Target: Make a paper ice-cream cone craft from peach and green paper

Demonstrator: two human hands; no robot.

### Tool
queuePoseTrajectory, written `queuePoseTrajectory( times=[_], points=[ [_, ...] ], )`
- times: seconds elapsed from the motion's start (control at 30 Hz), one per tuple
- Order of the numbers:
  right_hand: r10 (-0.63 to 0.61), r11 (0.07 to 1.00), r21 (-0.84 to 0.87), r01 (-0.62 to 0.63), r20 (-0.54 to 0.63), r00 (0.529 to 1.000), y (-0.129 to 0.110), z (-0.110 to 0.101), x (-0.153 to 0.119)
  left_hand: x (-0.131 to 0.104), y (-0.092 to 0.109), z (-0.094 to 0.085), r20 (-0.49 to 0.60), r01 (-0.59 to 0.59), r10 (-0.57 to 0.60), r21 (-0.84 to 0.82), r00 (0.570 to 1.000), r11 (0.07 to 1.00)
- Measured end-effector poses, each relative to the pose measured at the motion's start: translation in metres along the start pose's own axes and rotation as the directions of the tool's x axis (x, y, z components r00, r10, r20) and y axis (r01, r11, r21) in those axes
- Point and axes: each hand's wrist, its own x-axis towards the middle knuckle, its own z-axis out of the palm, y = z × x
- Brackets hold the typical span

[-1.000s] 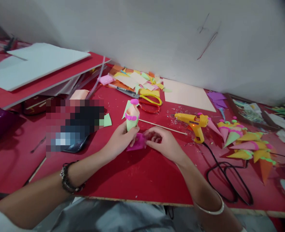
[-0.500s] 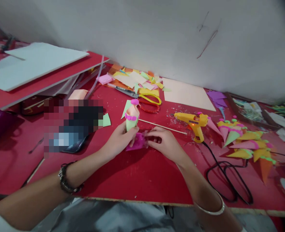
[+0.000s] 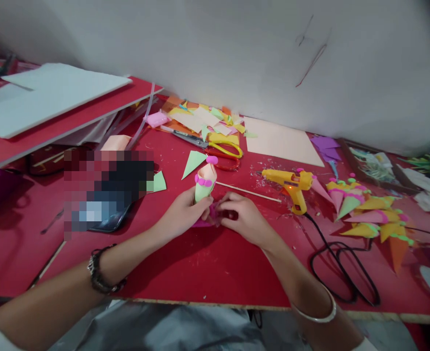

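My left hand [image 3: 185, 209] is closed around a small green paper cone [image 3: 203, 192] with a peach paper inside, a band of pink dough balls round its rim and a pink blob on top. Beneath the cone, between both hands, lies a magenta packet [image 3: 203, 223], partly hidden by my fingers. My right hand [image 3: 242, 214] pinches the clear, crinkled edge of that packet with thumb and fingers. A thin wooden stick [image 3: 249, 191] lies just beyond my right hand. Left of the cone is a green paper piece [image 3: 194, 163].
A yellow glue gun [image 3: 291, 183] with a lit orange light rests right, its black cord [image 3: 341, 263] looped below. Finished paper cones [image 3: 371, 209] cluster farther right. Yellow-handled scissors [image 3: 215, 145] and paper scraps [image 3: 203, 119] lie behind. A phone [image 3: 116, 214], partly pixelated, sits left.
My left hand has shifted slightly right with the cone, nearer my right hand. The magenta packet is now more covered by my fingers, and more of the green paper piece shows.
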Motion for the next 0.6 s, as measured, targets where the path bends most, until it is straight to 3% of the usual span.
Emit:
queuePoseTrajectory(
  times=[0.3, 0.43, 0.53, 0.6],
  points=[
    [-0.009, 0.984, -0.180, 0.016, 0.039, 0.999, -0.003, 0.003, 0.001, 0.001, 0.002, -0.001, 0.021, 0.032, -0.033, 0.063, 0.999, 0.998],
    [-0.006, 0.987, -0.158, 0.007, 0.004, 1.000, -0.003, 0.000, 0.001, 0.001, 0.000, -0.003, 0.039, 0.022, -0.026, 0.100, 0.999, 0.995],
    [0.010, 0.999, -0.050, -0.017, -0.139, 0.990, -0.004, -0.005, 0.001, 0.001, -0.002, -0.004, 0.064, 0.013, -0.020, 0.111, 0.998, 0.994],
    [0.079, 0.994, 0.091, -0.054, -0.293, 0.953, -0.004, -0.010, 0.002, 0.001, -0.002, -0.004, 0.079, 0.012, -0.021, 0.111, 0.997, 0.994]
  ],
)
